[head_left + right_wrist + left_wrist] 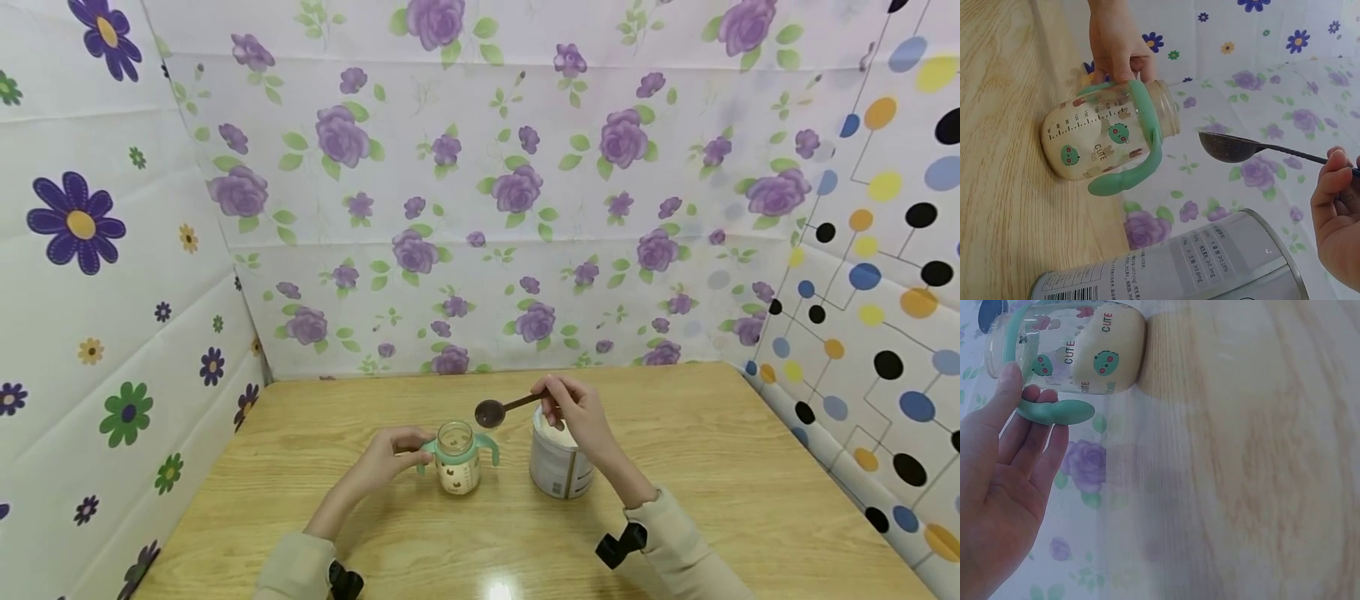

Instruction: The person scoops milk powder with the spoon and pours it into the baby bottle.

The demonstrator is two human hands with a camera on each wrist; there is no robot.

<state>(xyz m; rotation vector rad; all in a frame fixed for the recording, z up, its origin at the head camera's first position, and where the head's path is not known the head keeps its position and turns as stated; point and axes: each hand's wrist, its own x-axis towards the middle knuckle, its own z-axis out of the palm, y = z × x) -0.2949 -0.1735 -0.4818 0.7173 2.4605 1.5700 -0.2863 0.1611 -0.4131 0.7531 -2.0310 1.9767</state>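
A clear baby bottle [459,477] with a green collar and two green handles stands upright on the table, its mouth uncapped and cream-coloured contents inside. My left hand [392,455] holds its left handle [1063,412] between thumb and fingers. Pinched by the handle end in my right hand [579,413] is a dark brown scoop [491,413], its bowl raised just right of the bottle mouth. The bowl looks dark inside, with no pale powder showing. Under my right hand stands an open grey-white can [557,471] with pale powder at its top; the hand partly covers its opening.
The light wooden table [337,533] carries the bottle and the can side by side, with a gap between them. Flowered cloth [480,208] hangs behind, and patterned cloths rise at left and right. Black wrist bands sit on both sleeves.
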